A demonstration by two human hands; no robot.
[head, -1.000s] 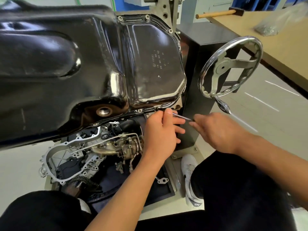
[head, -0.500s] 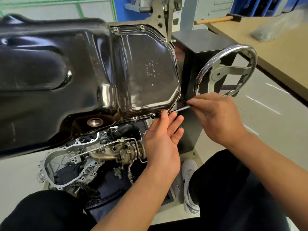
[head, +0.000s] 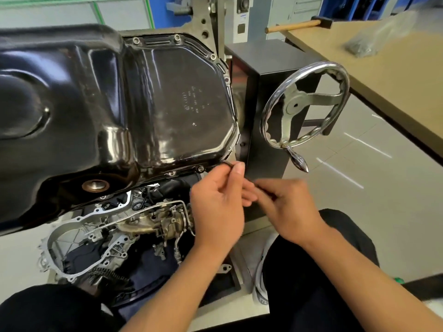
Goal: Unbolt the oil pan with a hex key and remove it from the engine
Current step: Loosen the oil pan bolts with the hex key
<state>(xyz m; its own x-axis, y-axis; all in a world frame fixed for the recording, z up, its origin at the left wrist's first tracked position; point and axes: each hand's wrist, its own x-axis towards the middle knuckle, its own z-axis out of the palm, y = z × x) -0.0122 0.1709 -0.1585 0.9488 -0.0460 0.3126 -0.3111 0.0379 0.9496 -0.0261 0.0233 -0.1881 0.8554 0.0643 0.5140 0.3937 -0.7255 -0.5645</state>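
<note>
Head view: the oil pan (head: 115, 104), black and glossy, sits bolted on the upturned engine (head: 134, 226) and fills the upper left of the frame. Its threaded drain hole (head: 96, 185) is open on the near side. Two flange bolts (head: 200, 168) are seated along the near edge, just left of the hands; more show along the far edge.

The hex key (head: 226, 164) is at the pan's near right corner, against the flange. Only its bent end shows, above the left hand (head: 218, 207). The thumb and index finger of this hand are closed together on the key at the bend, and the remaining fingers are curled below.

The right hand (head: 287, 207) is just beside the left, touching it at the fingers. It is motion-blurred. Its fingers are curled together round a thin dark shaft, apparently the key's long arm, but the exact grip cannot be told.

A black stand column (head: 268, 104) stands directly behind the hands, with a chrome handwheel (head: 304, 109) on its right face. A workbench (head: 395, 80) runs along the right, with a hammer (head: 297, 25) and a plastic bag (head: 374, 39) on it. A white shoe (head: 261, 271) rests on the stand base below the right forearm.
</note>
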